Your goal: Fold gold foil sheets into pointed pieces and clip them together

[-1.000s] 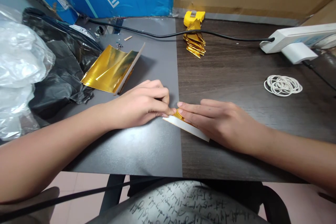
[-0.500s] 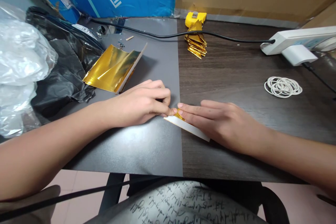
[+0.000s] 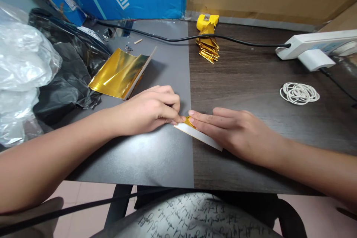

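A folded sheet of gold foil paper (image 3: 198, 137), its white back turned up along the near edge, lies on the table in front of me. My left hand (image 3: 156, 108) is closed, with thumb and curled fingers pinching the sheet's left end. Flat along the sheet lies my right hand (image 3: 237, 130), its fingers stretched out and pressing the paper down. The right fingertips almost meet the left thumb, and a bit of gold shows between them. Much of the paper is hidden under the right hand.
Beyond my left hand lies a stack of gold foil sheets (image 3: 118, 74). Folded gold pieces (image 3: 208, 46) sit by a yellow tape measure (image 3: 208, 20). A black cable (image 3: 167, 38) runs to a power strip (image 3: 309, 41). White rubber bands (image 3: 299, 93) lie right; plastic bags (image 3: 25, 52) lie left.
My left thumb has shifted slightly left along the paper, so a little more gold shows between the hands. My right hand has stayed almost in place.
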`<state>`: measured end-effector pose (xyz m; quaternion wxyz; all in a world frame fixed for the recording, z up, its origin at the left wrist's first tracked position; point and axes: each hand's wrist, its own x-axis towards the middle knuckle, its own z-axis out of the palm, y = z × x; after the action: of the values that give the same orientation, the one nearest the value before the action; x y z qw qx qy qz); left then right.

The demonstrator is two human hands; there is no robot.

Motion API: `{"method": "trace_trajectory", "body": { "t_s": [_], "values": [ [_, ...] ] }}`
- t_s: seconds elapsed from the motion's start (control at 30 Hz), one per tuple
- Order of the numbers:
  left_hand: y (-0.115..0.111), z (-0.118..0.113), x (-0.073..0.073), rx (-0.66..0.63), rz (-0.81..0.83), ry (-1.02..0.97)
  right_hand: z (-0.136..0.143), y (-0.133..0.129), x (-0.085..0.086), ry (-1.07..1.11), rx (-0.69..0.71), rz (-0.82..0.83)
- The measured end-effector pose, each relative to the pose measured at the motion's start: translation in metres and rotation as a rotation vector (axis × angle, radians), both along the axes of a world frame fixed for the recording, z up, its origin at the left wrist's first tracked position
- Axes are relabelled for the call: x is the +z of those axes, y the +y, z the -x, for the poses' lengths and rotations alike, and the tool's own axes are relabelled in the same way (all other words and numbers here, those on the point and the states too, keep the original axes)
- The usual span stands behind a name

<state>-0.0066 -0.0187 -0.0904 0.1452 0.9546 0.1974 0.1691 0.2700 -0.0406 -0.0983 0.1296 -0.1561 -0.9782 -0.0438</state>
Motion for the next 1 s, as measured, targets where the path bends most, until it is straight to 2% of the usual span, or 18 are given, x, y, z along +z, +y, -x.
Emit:
{"method": "trace_trajectory", "body": {
  "t_s": [0.3, 0.87, 1.0],
  "values": [
    [-0.001, 0.002, 0.002, 0.046, 0.143, 0.035, 0.000, 0.000, 0.000, -0.001, -0.003, -0.034],
    [0.002, 0.009, 0.012, -0.015, 0.076, 0.101, -0.001, 0.002, 0.000, 0.002, -0.005, 0.080],
    [0.004, 0.010, 0.012, -0.048, 0.042, 0.054, 0.000, 0.003, -0.002, 0.022, 0.001, 0.124]
  ]
}}
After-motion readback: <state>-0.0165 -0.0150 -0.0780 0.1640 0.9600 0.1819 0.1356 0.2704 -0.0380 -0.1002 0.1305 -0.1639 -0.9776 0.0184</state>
